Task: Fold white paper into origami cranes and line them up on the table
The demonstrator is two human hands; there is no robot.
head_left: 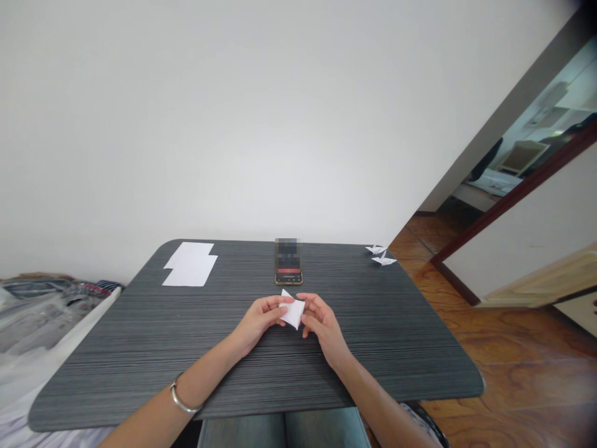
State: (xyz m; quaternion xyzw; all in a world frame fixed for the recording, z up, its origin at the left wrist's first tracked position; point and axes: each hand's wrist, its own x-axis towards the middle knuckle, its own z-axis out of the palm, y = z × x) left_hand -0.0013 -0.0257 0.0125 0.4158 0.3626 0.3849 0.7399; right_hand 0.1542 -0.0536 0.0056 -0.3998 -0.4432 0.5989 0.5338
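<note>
A small piece of folded white paper [293, 313] is held up between my two hands, above the front middle of the dark table. My left hand [262, 317] pinches its left side between thumb and fingers. At its right edge, my right hand [323, 323] has its fingers curled and the thumb against the paper. One pointed corner sticks up at the top left of the paper. Just beyond my hands lies a phone [288, 261] with its screen lit and blurred out.
White paper sheets [190, 264] overlap at the table's back left. Two folded paper cranes [384, 259] stand at the back right corner. The dark table [224, 379] meets a white wall [289, 124]. Plastic-covered items [41, 317] lie left of it; wooden floor [508, 361] is on the right.
</note>
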